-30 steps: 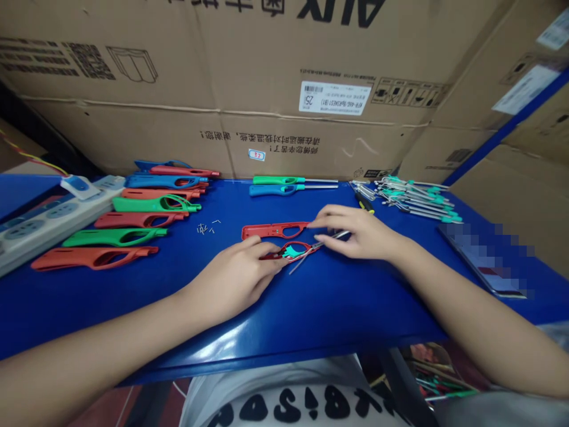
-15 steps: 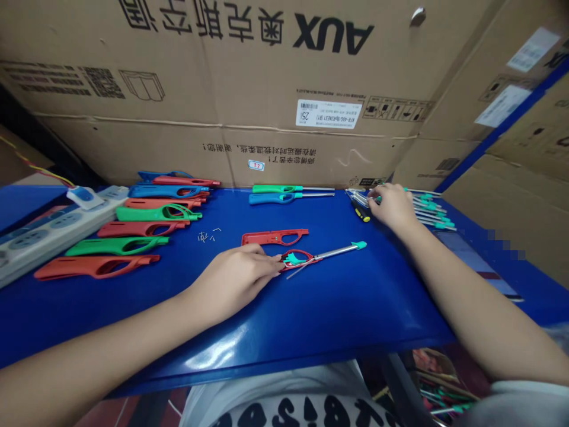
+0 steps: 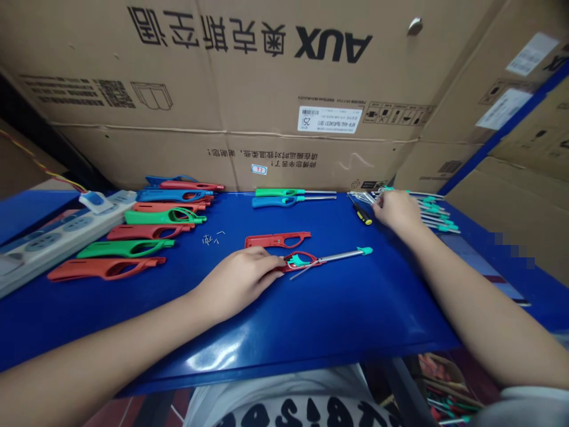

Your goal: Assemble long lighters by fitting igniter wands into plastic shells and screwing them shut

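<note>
My left hand (image 3: 242,281) is closed on the grip end of an opened red gas lighter (image 3: 315,257), low over the blue table. A green trigger piece (image 3: 294,261) shows in its frame, and a thin rod or tube slants across it. From its front runs a silver barrel (image 3: 342,255) with a green tip. Just behind lies a separate red half shell (image 3: 278,239). My right hand (image 3: 399,210) reaches into small silvery parts at the back right, its fingertips bent together; what they grip is hidden. Beside them lies a black-and-yellow screwdriver (image 3: 362,213).
Red, green and blue lighter shells (image 3: 106,268) line the left, near a white power strip (image 3: 57,231). Small screws (image 3: 208,239) lie loose mid-table. Two lighters with barrels (image 3: 275,202) rest before a cardboard wall (image 3: 213,101). Green-tipped metal barrels (image 3: 438,216) lie right.
The camera view has shifted slightly. My right hand's fingers have drawn closer together among the silvery parts. My left hand keeps the red lighter in place.
</note>
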